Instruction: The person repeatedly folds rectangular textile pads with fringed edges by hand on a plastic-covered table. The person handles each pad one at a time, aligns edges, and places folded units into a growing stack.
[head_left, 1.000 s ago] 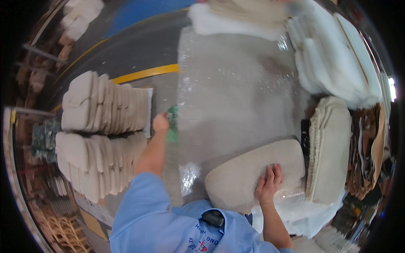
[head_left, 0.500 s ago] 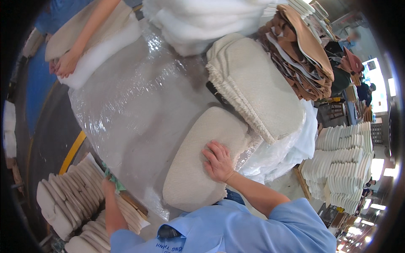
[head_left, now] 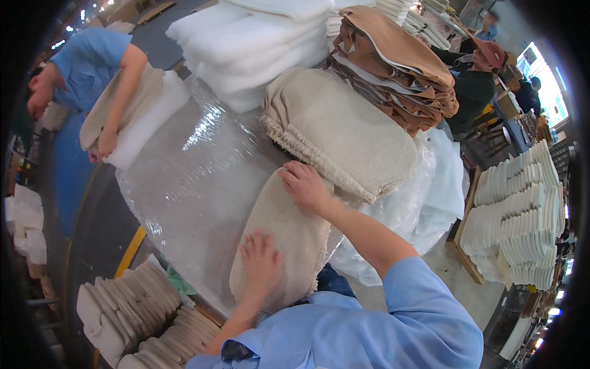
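Observation:
A beige woven fabric piece with a rounded outline and a frayed right edge [head_left: 301, 258] lies in front of me on the plastic-covered table [head_left: 178, 178]. My left hand [head_left: 261, 264], slightly blurred, rests on its lower left part with the fingers spread. Close to its top end, my right hand [head_left: 305, 187] lies with fingers stretched over the cloth, holding nothing visible. Just beyond, a stack of similar beige fabric pieces [head_left: 344, 129] shows frayed edges toward me.
White padding sheets [head_left: 246, 49] and brown cut pieces [head_left: 399, 61] are piled at the back. Across the table at far left, a co-worker's hand [head_left: 107, 141] handles beige fabric on white padding. Stacked cushions stand at lower left [head_left: 132, 301] and right [head_left: 510, 209].
My left hand has come from the green item at the table's left edge onto the fabric piece. My right hand has moved up toward its top end. The head view has shifted.

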### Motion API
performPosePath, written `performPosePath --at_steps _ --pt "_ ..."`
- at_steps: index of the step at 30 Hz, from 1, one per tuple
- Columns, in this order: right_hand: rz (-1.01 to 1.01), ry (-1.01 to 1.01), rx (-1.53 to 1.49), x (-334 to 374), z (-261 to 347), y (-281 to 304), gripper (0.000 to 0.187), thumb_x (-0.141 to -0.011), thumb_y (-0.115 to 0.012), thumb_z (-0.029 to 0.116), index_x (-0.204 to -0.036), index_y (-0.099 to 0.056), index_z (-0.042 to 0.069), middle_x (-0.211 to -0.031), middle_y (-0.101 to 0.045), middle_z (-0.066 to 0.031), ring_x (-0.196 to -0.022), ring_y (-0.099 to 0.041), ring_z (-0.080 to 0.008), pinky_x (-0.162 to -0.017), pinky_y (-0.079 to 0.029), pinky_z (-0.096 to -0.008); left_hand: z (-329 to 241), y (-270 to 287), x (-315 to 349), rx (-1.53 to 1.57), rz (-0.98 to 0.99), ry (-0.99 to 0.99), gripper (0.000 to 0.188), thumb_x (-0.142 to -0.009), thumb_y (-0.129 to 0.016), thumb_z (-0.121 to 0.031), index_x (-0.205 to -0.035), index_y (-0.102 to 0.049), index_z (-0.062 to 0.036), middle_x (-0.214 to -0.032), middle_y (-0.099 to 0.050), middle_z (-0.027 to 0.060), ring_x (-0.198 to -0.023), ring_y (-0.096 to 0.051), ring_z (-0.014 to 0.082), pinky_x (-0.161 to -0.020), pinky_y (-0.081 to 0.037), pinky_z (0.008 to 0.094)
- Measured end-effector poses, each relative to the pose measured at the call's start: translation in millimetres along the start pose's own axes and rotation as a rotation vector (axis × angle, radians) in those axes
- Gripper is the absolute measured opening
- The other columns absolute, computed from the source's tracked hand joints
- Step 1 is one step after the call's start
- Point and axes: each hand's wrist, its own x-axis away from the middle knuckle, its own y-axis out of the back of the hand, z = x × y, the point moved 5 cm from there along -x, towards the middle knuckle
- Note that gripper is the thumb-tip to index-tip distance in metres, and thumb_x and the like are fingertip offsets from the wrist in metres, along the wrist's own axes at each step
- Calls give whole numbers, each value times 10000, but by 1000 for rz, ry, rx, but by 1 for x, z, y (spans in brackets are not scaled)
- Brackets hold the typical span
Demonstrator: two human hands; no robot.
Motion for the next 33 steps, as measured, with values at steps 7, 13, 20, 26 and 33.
performPosePath --at_steps 7,13,20,26,33 --pt "167 -165 157 41 -16 -12 640 -1084 -512 425 -1645 -404 135 -1724 -339 -179 -1545 -381 -411 -1248 -335 -556 27 20 61 -185 17 25 629 -1025 -605 -338 -1609 -495 -135 -1669 -400 264 -1533 -363 479 -1256 -227 672" --pt "135 -172 244 104 1 7 794 -1030 -584 476 -1652 -360 36 -1721 -293 -267 -1590 -270 -468 -1273 -266 -614 102 35 81 274 -265 502 623 -1107 -513 -359 -1653 -398 -82 -1551 -484 303 -1394 -496 498 -1183 -389 527" --pt "235 -164 283 145 23 10 938 -1012 -568 576 -1652 -304 -57 -1737 -248 -293 -1623 -198 -470 -1310 -151 -610 102 55 38 325 -240 559 631 -1128 -485 -382 -1659 -368 -62 -1492 -512 302 -1322 -556 464 -1131 -440 497" --pt "334 -179 253 174 45 2 1017 -1002 -568 636 -1651 -277 -92 -1734 -274 -283 -1630 -200 -453 -1323 -133 -588 69 52 18 -215 -154 298 680 -1095 -513 -395 -1674 -348 -79 -1658 -362 291 -1500 -373 526 -1256 -288 579" --pt "369 14 -11 180 69 -1 797 -1024 -577 569 -1576 -475 4 -1701 -376 -224 -1618 -259 -423 -1312 -202 -586 -27 -4 -8 -215 19 -169 732 -1054 -547 -418 -1669 -368 -63 -1763 -225 243 -1601 -178 546 -1307 -140 643"
